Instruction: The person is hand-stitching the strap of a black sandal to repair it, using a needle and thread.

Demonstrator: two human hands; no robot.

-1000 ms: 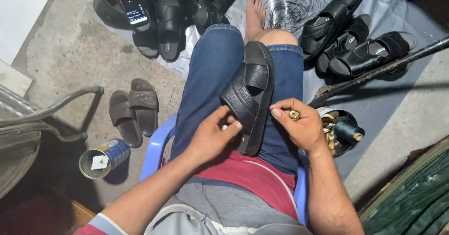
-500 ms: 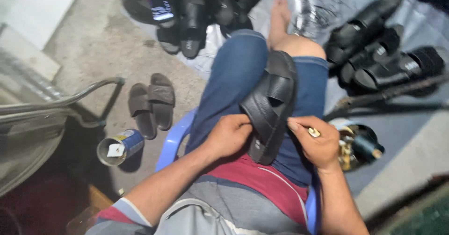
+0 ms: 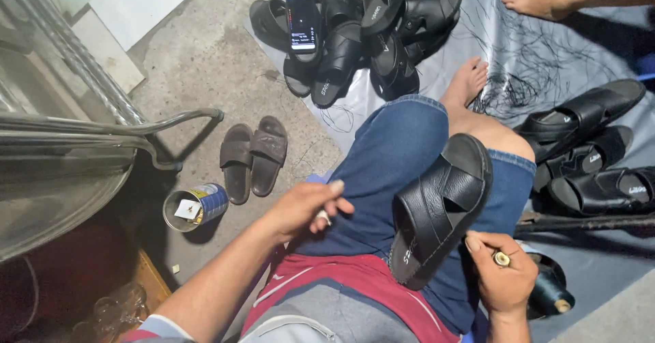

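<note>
Left hand (image 3: 303,210) has pulled away from the black sandal (image 3: 440,206), fingers pinched.
Right hand (image 3: 501,275), beside it, grips a small tool; stitching looks unfinished.

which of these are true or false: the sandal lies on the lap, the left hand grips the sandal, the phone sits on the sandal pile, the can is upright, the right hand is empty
1. The sandal lies on the lap. True.
2. The left hand grips the sandal. False: it is off the sandal, beside the thigh, pinching something small and pale.
3. The phone sits on the sandal pile. True.
4. The can stands upright. False: it lies tipped on its side, its open mouth showing.
5. The right hand is empty. False: it holds a small round thing between its fingers, next to the sandal's heel end.
</note>
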